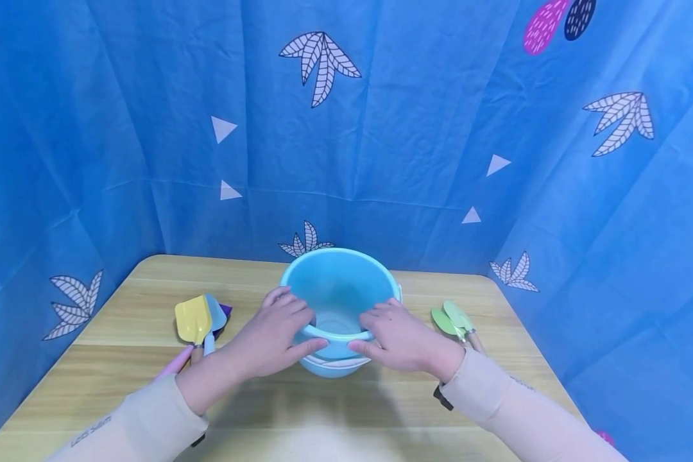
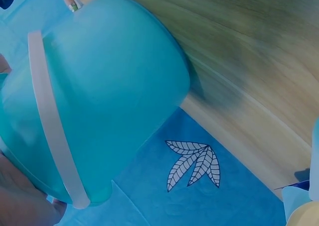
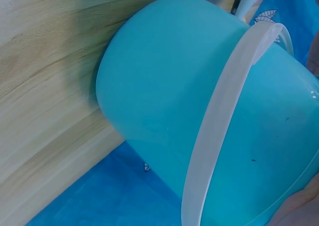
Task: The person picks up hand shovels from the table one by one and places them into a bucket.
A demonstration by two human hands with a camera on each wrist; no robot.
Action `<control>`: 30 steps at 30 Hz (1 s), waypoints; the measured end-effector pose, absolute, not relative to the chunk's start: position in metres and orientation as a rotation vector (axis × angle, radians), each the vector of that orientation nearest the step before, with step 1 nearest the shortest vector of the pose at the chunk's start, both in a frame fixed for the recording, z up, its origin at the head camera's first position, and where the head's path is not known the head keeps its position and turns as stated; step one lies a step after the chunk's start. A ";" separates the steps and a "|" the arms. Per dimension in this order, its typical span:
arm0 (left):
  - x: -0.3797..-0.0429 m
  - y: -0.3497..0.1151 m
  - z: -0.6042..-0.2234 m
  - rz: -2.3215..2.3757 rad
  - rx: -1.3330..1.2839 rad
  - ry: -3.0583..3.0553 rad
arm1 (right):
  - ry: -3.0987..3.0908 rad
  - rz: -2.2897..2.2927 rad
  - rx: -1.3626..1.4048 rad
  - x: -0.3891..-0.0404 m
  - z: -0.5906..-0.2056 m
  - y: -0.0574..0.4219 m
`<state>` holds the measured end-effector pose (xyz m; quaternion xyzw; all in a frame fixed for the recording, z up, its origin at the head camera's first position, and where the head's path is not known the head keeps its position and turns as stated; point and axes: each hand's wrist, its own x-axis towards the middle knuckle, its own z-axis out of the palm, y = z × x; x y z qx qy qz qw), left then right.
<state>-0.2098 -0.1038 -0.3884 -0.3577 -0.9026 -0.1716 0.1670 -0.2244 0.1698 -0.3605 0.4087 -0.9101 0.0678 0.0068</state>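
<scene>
A light blue bucket (image 1: 339, 276) stands at the middle of the table, its mouth facing up and toward me. My left hand (image 1: 277, 330) grips its rim on the near left, fingers over the edge and thumb on the outside. On the near right of the same rim, my right hand (image 1: 401, 337) holds on in a like way. The bucket's white handle (image 2: 52, 121) hangs down across its near side, and both wrist views show it against the blue wall. Inside, the part of the bucket that shows holds nothing.
Left of the bucket lie a yellow toy shovel (image 1: 193, 319), a light blue one (image 1: 215, 313) and a dark purple piece behind them, with a pink handle (image 1: 176, 361) nearby. To the right are green toy shovels (image 1: 457, 316). A blue patterned cloth (image 1: 346, 147) hangs around the wooden table (image 1: 254, 276).
</scene>
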 end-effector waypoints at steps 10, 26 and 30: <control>-0.208 -0.103 -0.389 -0.590 -1.005 -2.562 | -2.847 0.211 1.280 -0.225 -0.361 0.169; -0.212 -0.116 -0.388 -0.694 -0.923 -2.541 | -2.830 0.177 1.280 -0.225 -0.361 0.169; -0.212 -0.121 -0.388 -0.695 -0.879 -2.553 | -2.821 0.170 1.284 -0.225 -0.362 0.169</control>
